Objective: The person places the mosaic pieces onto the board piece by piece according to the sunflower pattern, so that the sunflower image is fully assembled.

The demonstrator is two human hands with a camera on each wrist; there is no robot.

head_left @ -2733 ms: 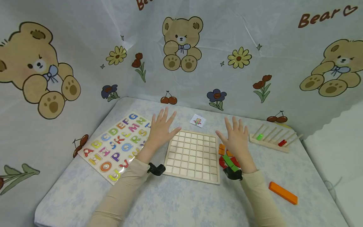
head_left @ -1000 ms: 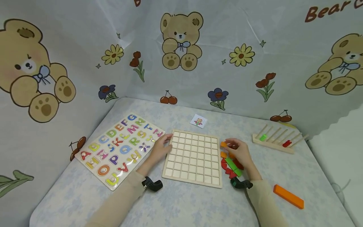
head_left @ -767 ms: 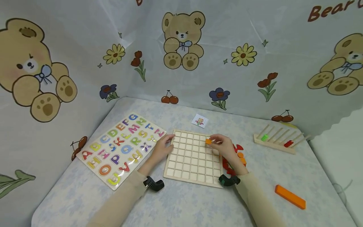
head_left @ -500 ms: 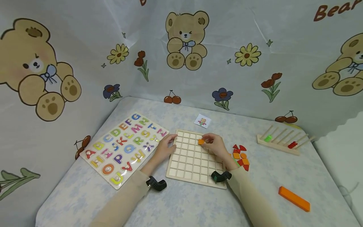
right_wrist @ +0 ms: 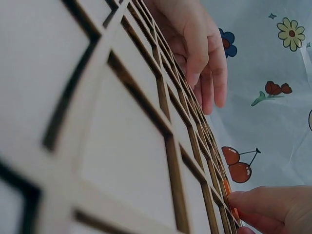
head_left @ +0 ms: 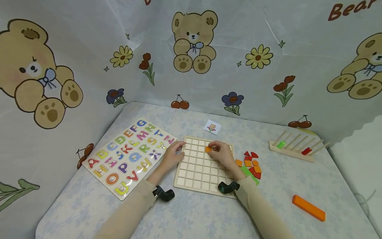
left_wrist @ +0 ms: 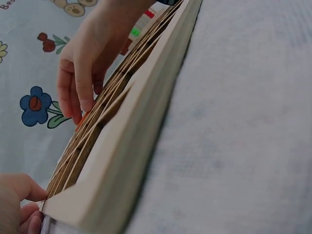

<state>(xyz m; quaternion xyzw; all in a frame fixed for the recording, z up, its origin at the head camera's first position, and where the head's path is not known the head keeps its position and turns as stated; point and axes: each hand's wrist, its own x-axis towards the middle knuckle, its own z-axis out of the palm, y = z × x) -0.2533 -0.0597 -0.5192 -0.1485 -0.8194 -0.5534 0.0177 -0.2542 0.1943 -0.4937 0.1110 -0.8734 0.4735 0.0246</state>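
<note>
A pale wooden grid board [head_left: 203, 172] lies flat on the table. At its left edge my left hand [head_left: 172, 155] holds on, with the thumb at the rim and fingers beside it in the left wrist view. My right hand [head_left: 221, 153] reaches over the far part of the board. Its thumb and fingertips pinch a small orange square tile [head_left: 208, 149], which sits low at a cell in one of the far rows. In the right wrist view the orange tile [right_wrist: 228, 192] shows as a thin sliver beside the fingers.
Several red, orange and green pieces [head_left: 248, 163] lie right of the board. An alphabet puzzle [head_left: 131, 156] is at the left, a picture card [head_left: 212, 126] behind. A pegged bead rack [head_left: 292, 151] and a long orange block [head_left: 308, 207] are at the right.
Both hands came down from spread above the table. The left hand took the board's edge. The right hand picked an orange tile from the pile and carried it left onto the board.
</note>
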